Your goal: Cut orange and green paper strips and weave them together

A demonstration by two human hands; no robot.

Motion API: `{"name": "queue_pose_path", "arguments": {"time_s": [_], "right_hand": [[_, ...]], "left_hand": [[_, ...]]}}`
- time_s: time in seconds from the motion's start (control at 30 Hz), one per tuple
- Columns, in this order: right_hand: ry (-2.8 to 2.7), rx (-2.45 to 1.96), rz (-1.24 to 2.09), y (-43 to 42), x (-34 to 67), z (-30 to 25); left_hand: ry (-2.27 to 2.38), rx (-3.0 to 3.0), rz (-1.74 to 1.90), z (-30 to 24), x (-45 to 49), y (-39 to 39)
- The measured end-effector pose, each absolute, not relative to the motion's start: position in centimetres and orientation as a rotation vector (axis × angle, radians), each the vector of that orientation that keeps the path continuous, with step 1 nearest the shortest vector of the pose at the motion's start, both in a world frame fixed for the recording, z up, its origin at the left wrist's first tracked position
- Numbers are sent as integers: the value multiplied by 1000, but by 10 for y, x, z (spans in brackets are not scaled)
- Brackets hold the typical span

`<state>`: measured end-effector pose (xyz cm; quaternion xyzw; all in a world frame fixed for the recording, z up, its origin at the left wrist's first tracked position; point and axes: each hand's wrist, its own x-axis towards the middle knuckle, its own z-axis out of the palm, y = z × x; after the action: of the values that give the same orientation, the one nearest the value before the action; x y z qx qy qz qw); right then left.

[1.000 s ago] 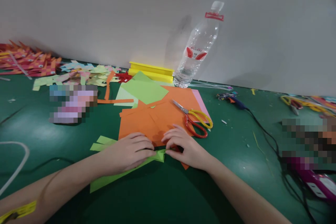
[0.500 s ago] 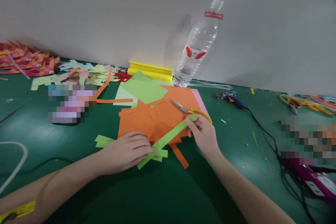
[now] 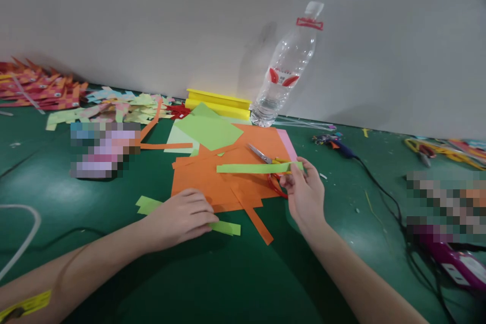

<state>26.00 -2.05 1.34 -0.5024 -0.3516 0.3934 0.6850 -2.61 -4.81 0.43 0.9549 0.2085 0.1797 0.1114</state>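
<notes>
My right hand (image 3: 307,193) pinches one end of a light green paper strip (image 3: 250,168) between thumb and fingers. The strip stretches leftward above a stack of orange paper (image 3: 199,179). Beneath that hand lie scissors (image 3: 258,153) with yellow and red handles, partly covered by the strip. My left hand (image 3: 180,217) is closed over several green paper strips (image 3: 229,228) on the table; their ends stick out on both sides, and its thumb is hidden. An orange strip (image 3: 260,225) juts from the stack toward me.
A water bottle (image 3: 283,66) leans by the wall beside folded yellow paper (image 3: 216,106). Green paper (image 3: 208,126) overlaps the stack. Paper scraps (image 3: 129,106) and red-orange paper pieces (image 3: 41,88) lie at left. A corded tool (image 3: 343,148) and a purple power strip (image 3: 451,258) are at right.
My right hand has moved right and slightly up, drawing its green strip away from the other strips by my left hand. The strip now lies level. My left hand has barely moved.
</notes>
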Motion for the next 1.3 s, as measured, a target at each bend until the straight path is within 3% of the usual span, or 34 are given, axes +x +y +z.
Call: {"name": "queue_pose_path", "arguments": {"time_s": [0.37, 0.7, 0.97, 1.07, 1.3], "right_hand": [[-1303, -1235, 942, -32, 251, 14], [-1776, -1124, 233, -49, 248, 12], [-2234, -418, -119, -73, 245, 48], [-2360, -241, -121, -77, 238, 52], [-2436, -310, 18, -76, 239, 49]], "left_hand": [[596, 2889, 499, 12, -20, -55], [566, 2886, 491, 12, -13, -66], [944, 2553, 750, 9, -17, -63], [1098, 2506, 753, 6, -19, -60], [1106, 2498, 705, 8, -21, -55]]}}
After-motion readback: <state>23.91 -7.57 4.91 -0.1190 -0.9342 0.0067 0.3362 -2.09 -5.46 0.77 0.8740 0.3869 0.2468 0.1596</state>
